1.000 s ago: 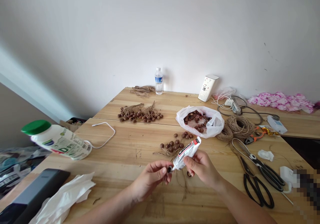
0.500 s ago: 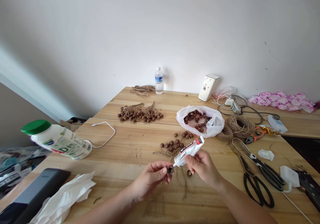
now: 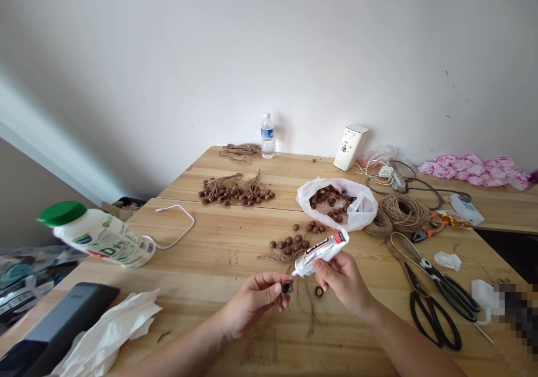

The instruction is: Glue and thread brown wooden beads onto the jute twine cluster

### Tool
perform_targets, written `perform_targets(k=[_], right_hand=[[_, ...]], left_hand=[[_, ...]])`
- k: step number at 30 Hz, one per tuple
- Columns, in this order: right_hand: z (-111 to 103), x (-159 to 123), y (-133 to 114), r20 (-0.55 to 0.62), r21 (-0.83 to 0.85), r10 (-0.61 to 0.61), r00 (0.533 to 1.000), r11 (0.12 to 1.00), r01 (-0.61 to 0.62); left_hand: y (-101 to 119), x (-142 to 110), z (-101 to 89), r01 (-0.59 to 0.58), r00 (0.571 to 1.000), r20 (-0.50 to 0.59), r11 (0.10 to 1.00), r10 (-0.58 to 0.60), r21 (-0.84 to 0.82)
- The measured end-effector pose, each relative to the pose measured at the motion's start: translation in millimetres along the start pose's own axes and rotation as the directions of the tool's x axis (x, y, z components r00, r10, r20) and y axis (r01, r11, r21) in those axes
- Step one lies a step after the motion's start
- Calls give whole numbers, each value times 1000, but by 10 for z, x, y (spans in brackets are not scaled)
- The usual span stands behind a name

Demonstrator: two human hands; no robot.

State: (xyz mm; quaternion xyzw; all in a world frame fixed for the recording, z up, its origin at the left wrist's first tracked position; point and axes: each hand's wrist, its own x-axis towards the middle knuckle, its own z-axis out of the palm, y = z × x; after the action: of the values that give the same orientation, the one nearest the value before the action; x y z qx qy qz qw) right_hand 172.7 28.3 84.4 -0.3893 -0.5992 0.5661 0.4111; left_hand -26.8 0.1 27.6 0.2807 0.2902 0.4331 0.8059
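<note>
Between the fingertips of my left hand (image 3: 263, 297) is a brown nut shell (image 3: 287, 287), its dark hollow side facing up. My right hand (image 3: 342, 282) grips a white glue tube (image 3: 321, 254), with its nozzle tilted down at the shell's rim. Whether the nozzle touches the shell, I cannot tell. A small ring of shell (image 3: 319, 291) lies on the table between my hands. Just beyond them sits a cluster of round brown nut shells (image 3: 290, 245) with strands of twine.
A white plastic bag (image 3: 306, 195) holds more shells, beside coils of twine (image 3: 403, 212). Scissors (image 3: 432, 315) and pliers (image 3: 432, 231) lie on the right. Bunches of stringed shells (image 3: 235, 192), a water bottle (image 3: 267, 136), a green-lidded jar (image 3: 101, 237) and tissue (image 3: 113, 332) are also on the table.
My right hand has shifted slightly right, drawing the glue tube's nozzle a little back and up from the shell's hollow. My left hand has hardly moved.
</note>
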Motion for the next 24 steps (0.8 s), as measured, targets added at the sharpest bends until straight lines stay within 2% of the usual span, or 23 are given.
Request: perform_targets(k=[5,12,24], right_hand=[[-16,-10,-33,-6,1,-15,1000,1000,15],[9,-31,-19,15,-53,53,998,997,-53],[50,-37,26,18,-74,76,997,995,-74]], left_hand=[[-2,6,-7,-6,1000,-3,1000,6,-14],[6,15,-4,-22,1000,-2,1000,22,-19],[25,-8,18,-20,1000,-1,1000,20,6]])
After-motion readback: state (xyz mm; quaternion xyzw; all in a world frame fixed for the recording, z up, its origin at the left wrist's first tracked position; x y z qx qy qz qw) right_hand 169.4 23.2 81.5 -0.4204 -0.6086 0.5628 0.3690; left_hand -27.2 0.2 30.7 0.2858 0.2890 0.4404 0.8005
